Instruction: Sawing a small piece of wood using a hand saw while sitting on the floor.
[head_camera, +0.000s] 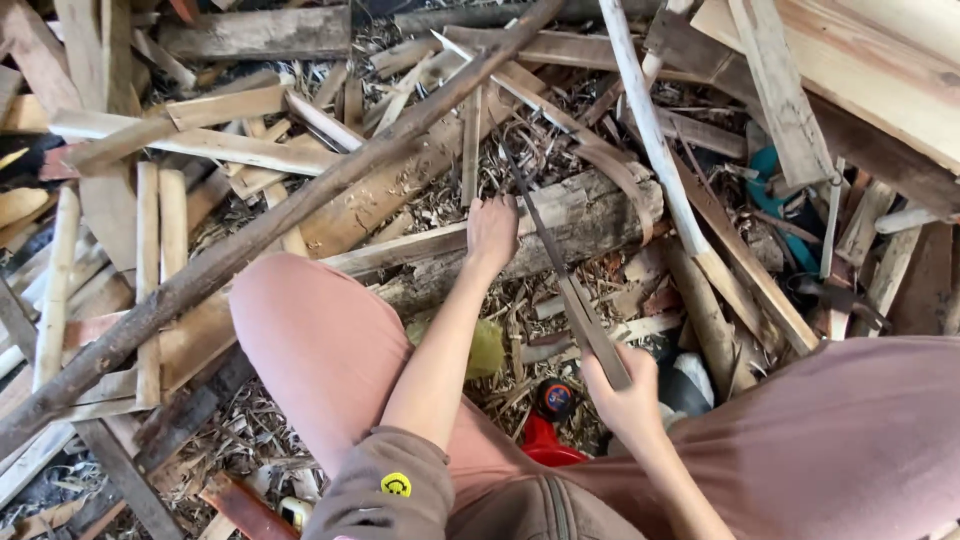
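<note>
Head view: right hand (625, 400) grips blade (560, 270) over log (590, 215).

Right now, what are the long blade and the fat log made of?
The long blade in the right hand looks like dark, dull metal: thin, flat and grey-brown, maybe rusty. The log under the left hand is rough, pale wood with visible grain and cracks.

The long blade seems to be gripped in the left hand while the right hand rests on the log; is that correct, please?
Not quite: the hands are swapped. In the head view the right hand grips the long blade by its handle, while the left hand rests on the log.
</note>
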